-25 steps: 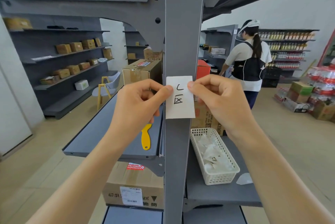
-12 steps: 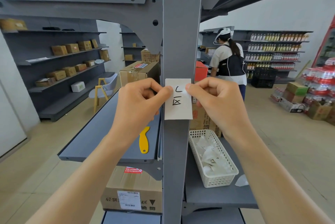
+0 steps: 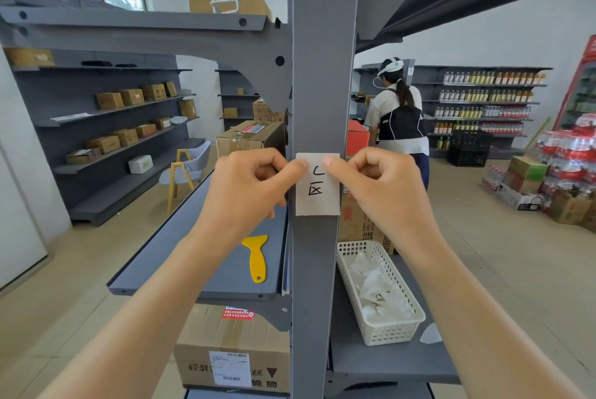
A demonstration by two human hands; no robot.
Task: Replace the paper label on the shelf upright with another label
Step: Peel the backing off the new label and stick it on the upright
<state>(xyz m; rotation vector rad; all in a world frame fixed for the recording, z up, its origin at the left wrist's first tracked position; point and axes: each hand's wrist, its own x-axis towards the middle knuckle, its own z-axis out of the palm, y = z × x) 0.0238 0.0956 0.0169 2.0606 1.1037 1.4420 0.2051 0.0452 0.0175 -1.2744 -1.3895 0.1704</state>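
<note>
A white paper label (image 3: pixel 317 192) with black handwriting lies flat against the grey shelf upright (image 3: pixel 322 76), at chest height. My left hand (image 3: pixel 248 189) pinches its upper left corner between thumb and forefinger. My right hand (image 3: pixel 377 185) pinches its upper right corner the same way. The label's lower edge hangs free and square with the post. A white plastic basket (image 3: pixel 401 332) on the right shelf holds several more paper labels.
A yellow plastic scraper (image 3: pixel 256 258) lies on the grey shelf board (image 3: pixel 193 269) to the left. Cardboard boxes (image 3: pixel 232 350) sit on the shelf below. A person (image 3: pixel 398 121) stands with their back turned near the far drink shelves.
Both thumbs have slid inward along the label's top edge. The label now sits square on the upright, within its width. The person in the background has walked left.
</note>
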